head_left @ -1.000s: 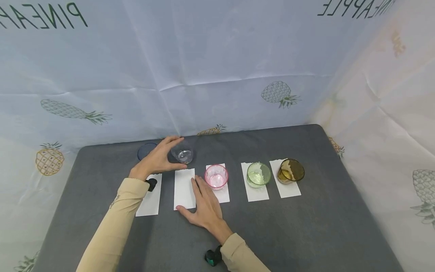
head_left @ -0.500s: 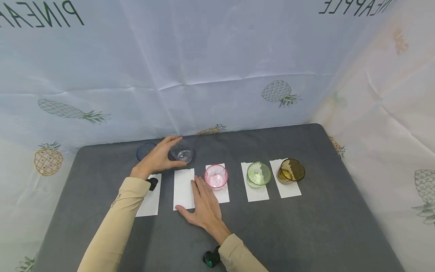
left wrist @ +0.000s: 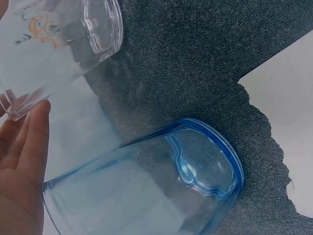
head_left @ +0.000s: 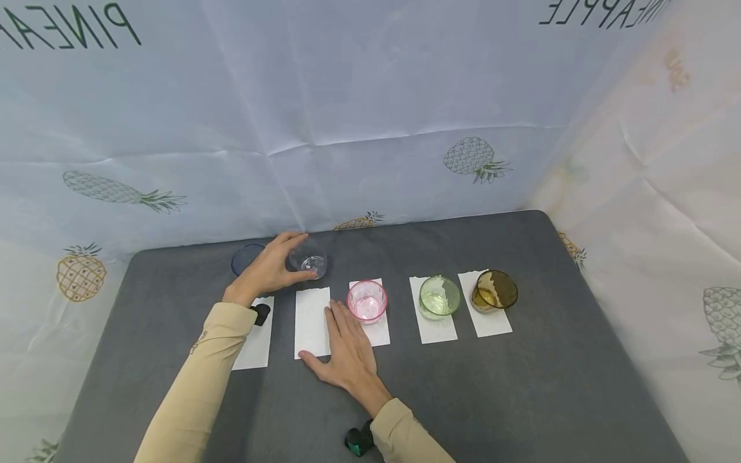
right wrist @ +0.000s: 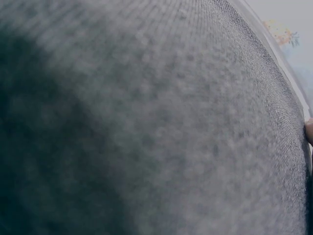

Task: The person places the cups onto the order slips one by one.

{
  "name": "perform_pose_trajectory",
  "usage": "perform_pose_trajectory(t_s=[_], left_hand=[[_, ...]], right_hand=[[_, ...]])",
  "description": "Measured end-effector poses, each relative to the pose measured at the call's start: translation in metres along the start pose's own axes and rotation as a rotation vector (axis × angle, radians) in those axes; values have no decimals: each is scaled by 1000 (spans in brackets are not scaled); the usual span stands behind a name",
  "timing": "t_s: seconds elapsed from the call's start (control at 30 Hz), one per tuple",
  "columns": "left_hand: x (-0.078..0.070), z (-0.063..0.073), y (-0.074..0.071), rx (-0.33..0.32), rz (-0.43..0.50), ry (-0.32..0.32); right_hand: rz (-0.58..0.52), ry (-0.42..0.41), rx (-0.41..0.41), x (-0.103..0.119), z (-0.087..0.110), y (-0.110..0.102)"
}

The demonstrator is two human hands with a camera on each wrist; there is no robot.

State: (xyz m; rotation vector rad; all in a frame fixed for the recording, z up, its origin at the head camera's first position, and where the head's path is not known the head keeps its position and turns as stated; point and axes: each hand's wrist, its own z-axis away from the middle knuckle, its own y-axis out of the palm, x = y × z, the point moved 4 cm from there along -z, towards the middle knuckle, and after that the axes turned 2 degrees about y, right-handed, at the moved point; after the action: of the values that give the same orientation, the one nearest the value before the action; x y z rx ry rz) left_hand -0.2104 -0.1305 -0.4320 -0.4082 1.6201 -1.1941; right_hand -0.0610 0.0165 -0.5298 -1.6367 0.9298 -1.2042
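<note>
Near the back edge of the table, my left hand [head_left: 267, 270] grips a clear glass [head_left: 312, 262], thumb and fingers spread around its side. The left wrist view has the fingers [left wrist: 34, 142] at the rim of this clear glass [left wrist: 83, 34]. A blue glass [head_left: 242, 258] stands just left of the hand, large in the left wrist view. My right hand [head_left: 347, 354] lies flat with fingers straight, its fingertips by the right edge of a white paper slip [head_left: 311, 321] and its thumb at the lower edge. Beside its fingers is a pink glass [head_left: 368, 302].
Pink, green [head_left: 439, 297] and amber [head_left: 494, 291] glasses stand on white slips along the grey table [head_left: 521, 399]. Another slip [head_left: 255, 347] lies partly under the left wrist. A pineapple-print curtain [head_left: 370, 96] hangs behind. Blurred grey cloth fills the right wrist view.
</note>
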Motion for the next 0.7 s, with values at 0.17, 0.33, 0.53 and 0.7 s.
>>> perform_pose_trajectory(t_s=[0.17,0.33,0.53,0.7], left_hand=[[-1,1,-2,-18,-1,8],[-6,4,-6,-37,18,23],[-10,11,-11,-78,47,42],[-14,19,-10,-112,66,68]], right_hand=[[2,1,1,0,-1,0],[4,7,9,1,0,0],[-2,7,18,1,0,-1],[9,11,21,0,0,0]])
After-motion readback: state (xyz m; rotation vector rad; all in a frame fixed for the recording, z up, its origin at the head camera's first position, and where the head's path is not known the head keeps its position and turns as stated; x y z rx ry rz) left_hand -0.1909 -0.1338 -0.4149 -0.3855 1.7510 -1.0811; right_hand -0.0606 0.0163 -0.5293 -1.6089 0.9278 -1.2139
